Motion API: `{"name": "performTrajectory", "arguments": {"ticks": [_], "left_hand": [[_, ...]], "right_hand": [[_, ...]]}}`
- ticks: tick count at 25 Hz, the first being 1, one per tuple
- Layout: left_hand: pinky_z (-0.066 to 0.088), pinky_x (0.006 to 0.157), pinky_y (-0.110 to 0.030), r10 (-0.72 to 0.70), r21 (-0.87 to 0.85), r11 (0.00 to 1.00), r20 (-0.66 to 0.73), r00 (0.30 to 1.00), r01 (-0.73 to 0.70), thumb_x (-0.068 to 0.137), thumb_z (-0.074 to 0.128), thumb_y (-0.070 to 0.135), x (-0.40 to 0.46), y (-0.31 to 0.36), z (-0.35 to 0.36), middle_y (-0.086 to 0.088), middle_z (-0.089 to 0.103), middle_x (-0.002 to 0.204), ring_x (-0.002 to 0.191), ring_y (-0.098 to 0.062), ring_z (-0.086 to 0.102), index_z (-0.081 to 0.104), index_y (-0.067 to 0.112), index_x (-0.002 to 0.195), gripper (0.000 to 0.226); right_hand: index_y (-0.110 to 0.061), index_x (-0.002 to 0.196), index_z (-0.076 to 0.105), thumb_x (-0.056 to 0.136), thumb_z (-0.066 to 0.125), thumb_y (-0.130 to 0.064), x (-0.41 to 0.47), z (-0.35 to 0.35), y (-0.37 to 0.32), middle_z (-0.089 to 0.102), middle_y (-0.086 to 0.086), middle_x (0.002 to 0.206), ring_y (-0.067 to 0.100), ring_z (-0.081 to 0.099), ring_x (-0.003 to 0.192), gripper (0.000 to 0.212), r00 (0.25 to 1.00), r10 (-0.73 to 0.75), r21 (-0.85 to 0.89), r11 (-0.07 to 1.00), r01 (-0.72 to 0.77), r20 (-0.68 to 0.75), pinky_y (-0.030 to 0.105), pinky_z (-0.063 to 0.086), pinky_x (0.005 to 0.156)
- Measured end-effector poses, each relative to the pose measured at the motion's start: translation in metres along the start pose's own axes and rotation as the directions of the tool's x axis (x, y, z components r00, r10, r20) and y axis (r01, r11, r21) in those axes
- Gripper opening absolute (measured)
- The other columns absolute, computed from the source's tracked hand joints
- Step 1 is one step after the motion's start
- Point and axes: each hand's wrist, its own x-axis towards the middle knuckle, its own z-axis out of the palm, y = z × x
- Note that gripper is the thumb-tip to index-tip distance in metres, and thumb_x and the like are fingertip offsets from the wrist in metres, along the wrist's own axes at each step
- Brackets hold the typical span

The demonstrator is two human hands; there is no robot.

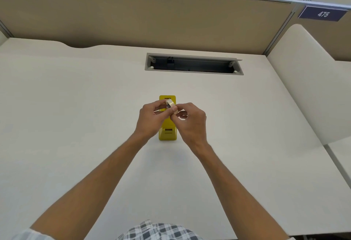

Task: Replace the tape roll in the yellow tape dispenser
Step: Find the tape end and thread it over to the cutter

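Observation:
The yellow tape dispenser stands on the white desk, its length running away from me. Both hands hover just above its middle and hide that part. A small pale tape roll with a dark core is pinched between them. My left hand grips it from the left with thumb and fingers. My right hand holds it from the right, thumb on the roll's near side.
An open grey cable tray is recessed into the desk behind the dispenser. A beige partition closes the back, a white side panel rises at the right. Plants stand beyond the partition.

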Motion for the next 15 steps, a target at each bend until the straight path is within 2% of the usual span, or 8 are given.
{"name": "performTrajectory", "arguments": {"ticks": [4,9,11,13,15], "left_hand": [[0.051,0.099,-0.040,-0.005,0.014,1.000,0.035,0.999,0.004,0.079,0.075,0.036,0.006,0.001,-0.001,0.005,0.074,0.105,0.105,-0.010,0.067,0.073,0.025,0.106,0.030],[0.052,0.097,-0.038,-0.004,0.020,1.000,0.026,1.000,0.003,0.076,0.076,0.039,0.011,0.000,-0.003,0.007,0.075,0.102,0.103,-0.009,0.068,0.074,0.029,0.101,0.027],[0.053,0.093,-0.032,-0.008,0.018,1.000,0.029,1.000,0.007,0.075,0.077,0.040,0.013,-0.001,-0.004,0.009,0.074,0.103,0.100,-0.008,0.069,0.072,0.032,0.102,0.028],[0.051,0.082,-0.016,0.005,0.047,0.999,0.039,0.999,-0.007,0.076,0.076,0.042,0.014,-0.004,-0.005,0.015,0.070,0.108,0.099,-0.001,0.068,0.067,0.041,0.103,0.028],[0.047,0.080,-0.012,0.048,0.131,0.990,-0.001,0.999,-0.048,0.080,0.072,0.040,0.014,-0.011,-0.006,0.015,0.066,0.116,0.107,-0.001,0.063,0.063,0.035,0.113,0.035]], "right_hand": [[-0.016,0.091,0.074,0.081,0.075,-0.022,-0.001,0.004,0.001,0.071,0.000,0.083,0.010,0.066,0.070,0.012,0.999,-0.010,-0.010,1.000,0.009,-0.049,0.040,0.056,0.065],[-0.014,0.089,0.074,0.079,0.077,-0.026,0.004,0.009,0.002,0.071,0.001,0.082,0.009,0.066,0.069,0.016,0.998,0.018,0.004,1.000,-0.018,-0.056,0.038,0.056,0.067],[-0.014,0.089,0.075,0.079,0.077,-0.027,0.006,0.013,0.003,0.071,0.002,0.081,0.010,0.066,0.070,0.016,0.998,0.041,0.019,0.999,-0.040,-0.057,0.039,0.057,0.068],[-0.014,0.087,0.075,0.080,0.077,-0.033,0.008,0.016,0.004,0.073,0.000,0.079,0.009,0.067,0.069,0.020,0.991,0.118,0.064,0.991,-0.115,-0.057,0.039,0.057,0.069],[-0.015,0.086,0.076,0.078,0.077,-0.038,0.010,0.020,0.006,0.073,-0.003,0.076,0.008,0.068,0.068,0.024,0.978,0.201,0.087,0.977,-0.196,-0.055,0.039,0.058,0.069]]}}
